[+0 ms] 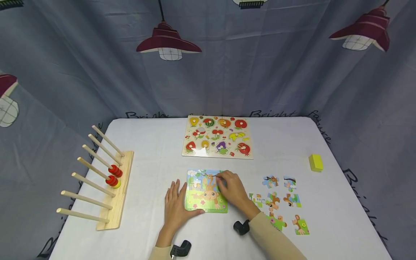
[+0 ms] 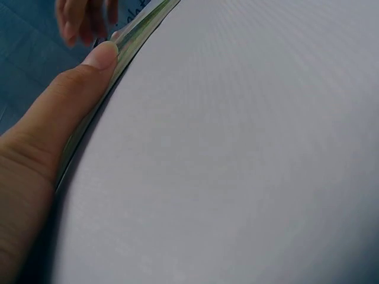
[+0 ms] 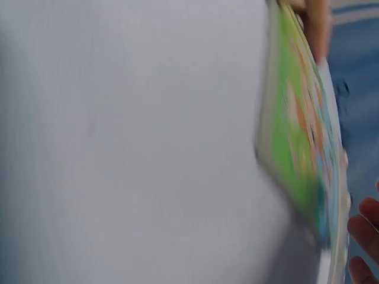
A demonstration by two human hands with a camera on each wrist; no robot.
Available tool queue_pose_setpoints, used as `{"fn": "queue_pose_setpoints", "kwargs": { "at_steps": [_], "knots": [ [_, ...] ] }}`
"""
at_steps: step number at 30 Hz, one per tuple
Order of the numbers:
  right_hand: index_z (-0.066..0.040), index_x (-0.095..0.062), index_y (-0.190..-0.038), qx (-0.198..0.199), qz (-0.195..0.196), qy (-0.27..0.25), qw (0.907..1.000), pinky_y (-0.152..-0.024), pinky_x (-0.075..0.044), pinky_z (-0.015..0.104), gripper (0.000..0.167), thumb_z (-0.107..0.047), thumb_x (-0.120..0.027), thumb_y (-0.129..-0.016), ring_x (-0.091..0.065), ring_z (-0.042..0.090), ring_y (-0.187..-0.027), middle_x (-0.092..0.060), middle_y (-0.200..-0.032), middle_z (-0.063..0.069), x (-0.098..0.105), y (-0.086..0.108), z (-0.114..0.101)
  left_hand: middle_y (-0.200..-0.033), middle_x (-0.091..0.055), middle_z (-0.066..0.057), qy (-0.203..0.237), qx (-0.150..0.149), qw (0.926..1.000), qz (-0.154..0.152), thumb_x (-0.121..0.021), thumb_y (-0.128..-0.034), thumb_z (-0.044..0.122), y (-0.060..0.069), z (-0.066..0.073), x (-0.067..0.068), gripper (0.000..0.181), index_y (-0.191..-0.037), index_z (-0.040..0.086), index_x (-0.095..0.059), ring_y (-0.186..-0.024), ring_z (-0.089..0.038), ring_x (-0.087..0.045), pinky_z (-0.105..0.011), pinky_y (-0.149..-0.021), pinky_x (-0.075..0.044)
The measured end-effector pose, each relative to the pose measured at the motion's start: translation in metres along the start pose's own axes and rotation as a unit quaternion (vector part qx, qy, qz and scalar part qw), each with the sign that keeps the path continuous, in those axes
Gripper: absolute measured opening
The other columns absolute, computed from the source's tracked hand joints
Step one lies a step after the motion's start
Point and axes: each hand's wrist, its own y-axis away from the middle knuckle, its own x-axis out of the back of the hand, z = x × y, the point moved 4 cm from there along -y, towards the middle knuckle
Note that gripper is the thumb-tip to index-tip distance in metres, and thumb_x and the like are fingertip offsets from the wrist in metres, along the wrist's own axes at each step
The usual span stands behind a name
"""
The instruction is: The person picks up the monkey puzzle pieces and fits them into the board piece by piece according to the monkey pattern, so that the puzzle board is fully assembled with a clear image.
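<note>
A square jigsaw board [image 1: 191,207] with a pale cartoon animal picture lies on the white table. My left hand [image 1: 177,204] rests at its left side, fingers spread on the table. The left thumb [image 2: 98,59] touches the board's near edge. Above the board's upper right part is my right hand [image 1: 231,186], its fingers loosely bent. Separated fingers of that hand [image 3: 367,231] appear at the right wrist view's edge, with no piece visible between them. Several loose jigsaw pieces [image 1: 292,200] lie right of the board, some partly behind the right forearm.
A wooden fruit puzzle board [image 1: 217,137] lies behind the jigsaw. On the left stands a peg rack [image 1: 125,187] with tilted-looking rods and red and yellow rings [image 1: 112,181]. A yellow block [image 1: 315,163] sits at the far right. Curtains hang behind the table.
</note>
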Motion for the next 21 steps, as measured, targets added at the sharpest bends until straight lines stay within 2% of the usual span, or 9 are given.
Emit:
{"fn": "queue_pose_setpoints", "kwargs": {
  "at_steps": [5,9,11,15,18,21],
  "knots": [
    [-0.01,-0.068,-0.088,-0.047,0.058,0.011,0.9972,-0.07,-0.048,0.032,0.011,-0.019,-0.064,-0.083,-0.06,0.014,-0.075,-0.067,-0.083,0.002,0.035,0.006,0.041,-0.149,-0.024,-0.016,0.002,0.006,1.0,-0.001,-0.065,-0.0451,0.079,-0.001,0.001,0.0,0.12,-0.139,0.011,-0.035,-0.14,-0.031,-0.011,-0.047,-0.114,-0.008],
    [-0.009,-0.067,-0.094,-0.095,0.062,0.021,0.9933,-0.072,-0.049,0.039,0.019,-0.025,-0.064,-0.084,-0.061,0.02,-0.08,-0.066,-0.088,0.006,0.064,0.016,0.075,-0.148,-0.025,-0.016,0.002,0.006,1.0,0.002,-0.067,-0.0446,0.077,0.0,0.001,0.001,0.12,-0.139,0.011,-0.035,-0.14,-0.031,-0.012,-0.047,-0.113,-0.009],
    [-0.008,-0.065,-0.101,-0.13,0.043,0.026,0.9903,-0.074,-0.049,0.043,0.027,-0.029,-0.062,-0.085,-0.061,0.025,-0.085,-0.065,-0.094,0.009,0.075,0.022,0.092,-0.149,-0.024,-0.016,-0.001,0.003,1.0,0.005,-0.066,-0.0447,0.078,0.0,0.001,0.002,0.12,-0.139,0.011,-0.035,-0.14,-0.031,-0.012,-0.048,-0.113,-0.009],
    [-0.004,-0.055,-0.118,-0.194,-0.023,0.044,0.9797,-0.079,-0.048,0.047,0.044,-0.035,-0.058,-0.087,-0.058,0.031,-0.095,-0.059,-0.106,0.017,0.094,0.031,0.116,-0.149,-0.025,-0.016,-0.004,-0.002,0.9999,0.01,-0.065,-0.0454,0.079,-0.001,0.0,0.002,0.12,-0.139,0.011,-0.035,-0.14,-0.032,-0.013,-0.048,-0.113,-0.01],
    [0.0,-0.048,-0.125,-0.216,-0.076,0.048,0.9723,-0.085,-0.045,0.051,0.052,-0.034,-0.057,-0.088,-0.053,0.036,-0.101,-0.054,-0.112,0.022,0.104,0.037,0.127,-0.149,-0.025,-0.016,-0.003,0.0,1.0,0.008,-0.065,-0.0453,0.079,-0.001,0.001,0.001,0.12,-0.139,0.011,-0.035,-0.14,-0.031,-0.012,-0.047,-0.113,-0.01],
    [0.003,-0.043,-0.128,-0.219,-0.118,0.04,0.9677,-0.091,-0.04,0.055,0.054,-0.03,-0.057,-0.088,-0.048,0.04,-0.109,-0.051,-0.117,0.025,0.112,0.04,0.133,-0.148,-0.025,-0.016,0.003,0.003,1.0,0.005,-0.066,-0.0451,0.078,-0.001,0.002,0.0,0.12,-0.139,0.01,-0.036,-0.14,-0.031,-0.012,-0.047,-0.113,-0.009]
  ]
}}
